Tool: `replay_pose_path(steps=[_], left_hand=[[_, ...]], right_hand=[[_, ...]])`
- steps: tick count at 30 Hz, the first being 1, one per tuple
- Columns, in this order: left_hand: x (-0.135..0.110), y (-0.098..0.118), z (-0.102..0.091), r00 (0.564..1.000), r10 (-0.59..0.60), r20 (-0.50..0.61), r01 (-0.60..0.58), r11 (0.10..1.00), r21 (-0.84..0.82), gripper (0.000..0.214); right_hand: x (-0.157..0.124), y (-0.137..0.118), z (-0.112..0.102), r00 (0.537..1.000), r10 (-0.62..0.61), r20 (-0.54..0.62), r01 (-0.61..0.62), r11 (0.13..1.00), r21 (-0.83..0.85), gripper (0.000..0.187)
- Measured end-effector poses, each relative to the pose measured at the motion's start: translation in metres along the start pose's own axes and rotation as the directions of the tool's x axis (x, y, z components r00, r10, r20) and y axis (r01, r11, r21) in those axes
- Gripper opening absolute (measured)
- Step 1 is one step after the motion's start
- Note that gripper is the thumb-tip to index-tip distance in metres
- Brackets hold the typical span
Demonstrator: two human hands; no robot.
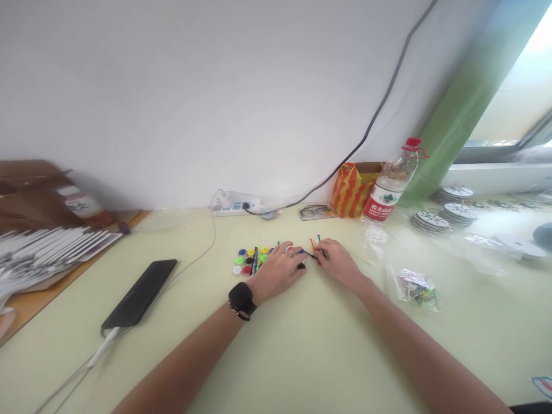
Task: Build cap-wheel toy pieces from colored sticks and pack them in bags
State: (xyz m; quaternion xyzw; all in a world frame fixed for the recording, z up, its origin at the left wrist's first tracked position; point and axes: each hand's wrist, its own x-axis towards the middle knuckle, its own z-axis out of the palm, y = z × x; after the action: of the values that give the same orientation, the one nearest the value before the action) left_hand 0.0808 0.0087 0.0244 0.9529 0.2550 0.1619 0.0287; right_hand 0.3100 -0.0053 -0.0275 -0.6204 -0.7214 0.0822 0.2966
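Note:
My left hand (pixel 280 267), with a ring and a black watch (pixel 241 296) at the wrist, lies over a cluster of small coloured pieces. Its fingers are stretched out, and I make out nothing gripped in them. To its left are several small round discs, among them a yellow disc (pixel 250 252) and a red disc (pixel 246 270), with thin coloured sticks (pixel 255 261) lying across them. Close by on the right, my right hand (pixel 338 261) pinches thin coloured sticks; red (pixel 312 244) and blue (pixel 319 238) ends poke out beyond the fingers. The fingertips partly hide them.
A clear bag of small parts (pixel 416 287) lies at the right. Behind stand a water bottle (pixel 388 187) and a striped bag (pixel 351 192), near eyeglasses (pixel 317 211) and a power strip (pixel 237 206). A phone (pixel 140 293) on a cable lies left.

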Motion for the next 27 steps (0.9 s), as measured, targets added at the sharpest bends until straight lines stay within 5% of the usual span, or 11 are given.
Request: replay_pose_path(steps=[11, 15, 19, 22, 27], left_hand=[[-0.008, 0.068, 0.027, 0.996, 0.085, -0.023, -0.088, 0.986, -0.143, 0.041], [-0.005, 0.061, 0.027, 0.997, 0.073, -0.019, -0.074, 0.993, -0.087, 0.021], [0.000, 0.041, 0.014, 0.997, 0.010, -0.074, -0.009, 1.000, 0.008, 0.019], [-0.001, 0.026, 0.012, 0.991, -0.045, -0.127, 0.055, 0.996, 0.072, 0.041], [-0.008, 0.018, 0.029, 0.992, -0.119, -0.045, 0.122, 0.989, 0.089, 0.058]], right_hand=[[0.000, -0.003, -0.007, 0.999, 0.041, -0.024, -0.038, 0.991, 0.127, 0.015], [-0.001, -0.008, -0.011, 0.995, -0.066, 0.069, 0.061, 0.995, 0.075, 0.013], [0.000, -0.009, -0.011, 0.997, -0.014, 0.074, 0.010, 0.999, 0.049, 0.013], [-0.001, -0.013, -0.010, 0.998, -0.002, 0.066, -0.002, 0.998, 0.063, 0.014], [-0.004, -0.028, -0.008, 0.996, -0.037, 0.087, 0.023, 0.988, 0.155, 0.018]])
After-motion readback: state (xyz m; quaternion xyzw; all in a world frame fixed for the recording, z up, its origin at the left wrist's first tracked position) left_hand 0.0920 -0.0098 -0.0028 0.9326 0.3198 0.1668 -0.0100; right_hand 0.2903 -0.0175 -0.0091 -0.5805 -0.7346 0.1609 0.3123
